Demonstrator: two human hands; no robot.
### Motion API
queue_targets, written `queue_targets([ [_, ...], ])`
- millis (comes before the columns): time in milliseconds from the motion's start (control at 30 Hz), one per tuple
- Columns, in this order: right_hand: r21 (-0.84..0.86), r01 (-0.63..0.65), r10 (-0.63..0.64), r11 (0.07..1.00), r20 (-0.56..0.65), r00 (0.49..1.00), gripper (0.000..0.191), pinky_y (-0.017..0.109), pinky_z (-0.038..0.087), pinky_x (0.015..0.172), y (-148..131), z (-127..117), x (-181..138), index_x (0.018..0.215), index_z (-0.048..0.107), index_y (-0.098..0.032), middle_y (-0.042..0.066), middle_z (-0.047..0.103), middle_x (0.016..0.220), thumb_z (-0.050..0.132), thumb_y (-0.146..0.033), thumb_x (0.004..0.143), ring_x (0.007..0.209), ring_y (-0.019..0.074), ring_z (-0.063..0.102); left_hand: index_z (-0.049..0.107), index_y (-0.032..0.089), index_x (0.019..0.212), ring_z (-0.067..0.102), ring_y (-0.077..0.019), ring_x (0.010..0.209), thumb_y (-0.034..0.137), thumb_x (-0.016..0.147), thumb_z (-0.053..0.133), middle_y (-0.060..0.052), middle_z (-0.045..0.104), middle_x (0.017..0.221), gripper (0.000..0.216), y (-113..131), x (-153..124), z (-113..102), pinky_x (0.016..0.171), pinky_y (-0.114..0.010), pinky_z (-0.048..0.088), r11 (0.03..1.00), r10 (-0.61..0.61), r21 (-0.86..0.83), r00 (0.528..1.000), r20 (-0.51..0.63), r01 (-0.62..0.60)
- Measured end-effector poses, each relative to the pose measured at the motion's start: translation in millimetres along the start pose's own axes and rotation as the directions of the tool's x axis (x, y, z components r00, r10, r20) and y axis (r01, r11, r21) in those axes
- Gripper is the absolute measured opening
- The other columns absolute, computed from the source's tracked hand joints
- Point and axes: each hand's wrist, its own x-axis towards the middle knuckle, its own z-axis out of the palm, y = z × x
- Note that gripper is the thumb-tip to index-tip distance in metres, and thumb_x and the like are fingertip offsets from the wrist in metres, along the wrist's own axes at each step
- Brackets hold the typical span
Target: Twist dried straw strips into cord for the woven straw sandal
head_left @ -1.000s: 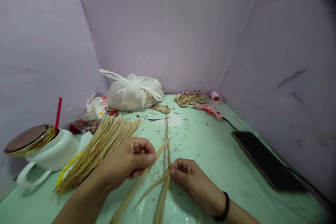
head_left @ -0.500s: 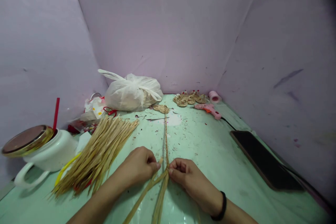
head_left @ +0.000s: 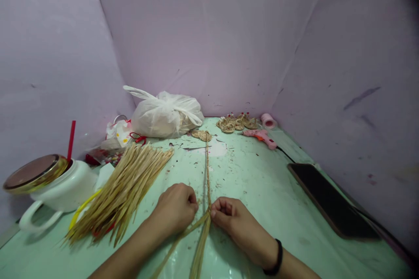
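A thin braid of dried straw [head_left: 207,170] runs away from me along the green table [head_left: 262,192] toward a small woven coil [head_left: 201,135]. My left hand [head_left: 176,209] and my right hand [head_left: 231,218] meet at the braid's near end, each pinching loose straw strands [head_left: 199,253] that trail toward me. The left hand's fingers are curled on a strand coming from the lower left. My right wrist carries a black band. A loose bundle of straw [head_left: 124,187] lies just left of my left hand.
A white lidded mug [head_left: 49,187] with a red straw stands at the far left. A tied white plastic bag [head_left: 165,114], small woven pieces [head_left: 235,123], a pink glue gun [head_left: 262,137] and pink tape roll [head_left: 268,120] sit at the back. A dark phone [head_left: 330,200] lies on the right. Purple walls surround the table.
My left hand came down from a raised position and moved right, bringing its strand in against the braid beside my right hand. The right hand has hardly moved.
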Motion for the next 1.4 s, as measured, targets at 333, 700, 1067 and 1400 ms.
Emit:
queue_targets([
  [333,0.008,0.017,-0.017,1.0,0.005,1.0,0.016,0.02,0.02,0.045,4,-1,3,0.06,0.047,-0.014,-0.005,0.039,0.05,0.057,-0.027,0.063,0.045,0.0046,0.029,0.064,0.017,0.06,0.048,-0.0139,0.056,0.027,0.058,0.053,-0.003,0.058,0.058,0.015,2,-4,2,0.053,-0.023,0.029,0.995,-0.011,0.099,0.999,-0.03,0.014],
  [700,0.011,0.01,-0.01,1.0,0.002,1.0,0.016,0.019,0.02,0.044,1,0,2,0.06,0.047,-0.014,-0.005,0.039,0.05,0.057,-0.025,0.064,0.045,0.0042,0.028,0.064,0.011,0.062,0.039,-0.0088,0.052,0.025,0.059,0.048,0.002,0.048,0.051,0.022,-2,-5,-5,0.05,-0.019,0.029,0.958,0.151,-0.269,0.971,0.187,-0.097],
  [1067,-0.006,0.0,0.0,1.0,-0.006,1.0,0.013,0.02,0.02,0.044,0,0,2,0.061,0.048,-0.014,-0.005,0.038,0.049,0.055,-0.024,0.063,0.045,0.0047,0.029,0.061,0.011,0.058,0.037,-0.0085,0.052,0.019,0.057,0.044,0.003,0.042,0.05,0.019,7,-8,0,0.048,-0.019,0.027,0.976,0.125,-0.201,0.973,0.193,-0.086],
  [1400,-0.066,0.016,-0.018,0.998,-0.019,1.0,0.009,0.02,0.022,0.045,-4,-1,0,0.06,0.045,-0.014,-0.004,0.04,0.051,0.051,-0.019,0.064,0.047,0.0053,0.031,0.051,0.014,0.054,0.031,-0.0059,0.037,0.034,0.062,0.05,0.006,0.036,0.04,0.022,3,-5,1,0.039,-0.02,0.023,0.892,0.113,-0.448,0.935,0.336,0.053],
])
